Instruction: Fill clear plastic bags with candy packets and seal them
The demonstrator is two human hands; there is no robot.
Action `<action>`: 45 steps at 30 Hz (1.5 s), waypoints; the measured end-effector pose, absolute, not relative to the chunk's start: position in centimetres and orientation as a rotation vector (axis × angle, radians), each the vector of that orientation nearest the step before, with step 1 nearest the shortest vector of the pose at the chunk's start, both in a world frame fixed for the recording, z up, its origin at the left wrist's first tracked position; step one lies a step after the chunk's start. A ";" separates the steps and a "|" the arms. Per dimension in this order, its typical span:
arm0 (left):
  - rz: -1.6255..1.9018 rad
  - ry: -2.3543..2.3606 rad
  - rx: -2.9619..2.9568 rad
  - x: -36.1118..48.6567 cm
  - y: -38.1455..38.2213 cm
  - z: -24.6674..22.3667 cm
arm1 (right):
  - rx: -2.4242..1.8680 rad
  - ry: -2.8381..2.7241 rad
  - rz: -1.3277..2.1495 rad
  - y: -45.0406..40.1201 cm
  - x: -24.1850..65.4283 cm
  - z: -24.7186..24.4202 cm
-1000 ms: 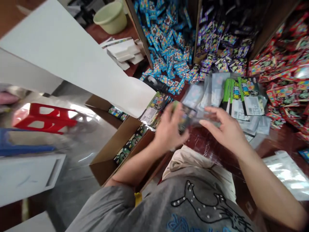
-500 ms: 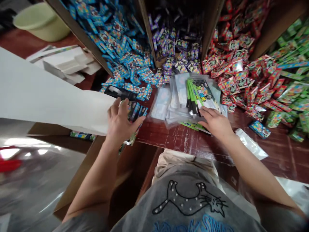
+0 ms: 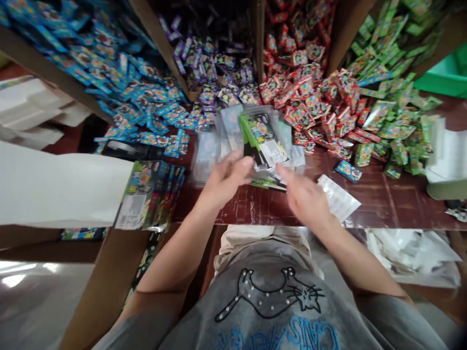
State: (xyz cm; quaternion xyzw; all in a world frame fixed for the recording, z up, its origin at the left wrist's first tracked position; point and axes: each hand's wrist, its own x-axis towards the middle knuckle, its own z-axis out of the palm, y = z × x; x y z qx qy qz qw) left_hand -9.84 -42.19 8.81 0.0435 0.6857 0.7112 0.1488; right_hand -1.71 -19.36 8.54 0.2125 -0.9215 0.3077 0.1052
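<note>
My left hand [image 3: 228,180] is at the near left edge of a pile of flat printed pouches [image 3: 268,138] in green and black; its slightly blurred fingers are apart, and nothing shows in them. At the pile's near right corner is my right hand [image 3: 306,199], smeared by motion, with the index finger stretched toward the top pouch. Whether it grips anything is unclear. Clear plastic bags [image 3: 206,153] lie under and beside the pouches. Farther left, a fanned stack of filled-looking printed packs [image 3: 140,192] rests by the table's front edge, apart from both hands.
Cardboard dividers [image 3: 258,43] separate heaps of small blue packets [image 3: 146,92], purple packets [image 3: 215,68], red packets [image 3: 310,97] and green packets [image 3: 394,112]. A loose blue packet [image 3: 348,171] and a whitish sachet [image 3: 337,197] lie at right. A white sheet [image 3: 62,189] covers the left side.
My left hand has left the printed packs and moved right to the pouch pile. My right hand has lifted from lying flat on the pouches to their near corner. The view has shifted right.
</note>
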 end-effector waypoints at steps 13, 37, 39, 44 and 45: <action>1.280 2.113 0.809 -3.4 -41.9 5.1 | 0.564 -2.689 1.007 -18.1 -1.4 8.0; 1.746 2.395 0.062 -1.6 -41.9 0.4 | -0.165 -3.082 0.838 -23.3 1.2 -0.5; 1.537 2.855 0.135 -4.2 -43.6 1.4 | -0.156 -3.148 0.754 -23.8 0.8 -0.7; 1.155 3.477 0.374 -20.4 -47.6 5.1 | -0.064 -3.098 0.714 -21.4 -0.8 3.2; 1.132 3.483 0.335 -24.3 -47.6 5.3 | -0.077 -3.052 0.692 -19.7 -1.3 4.3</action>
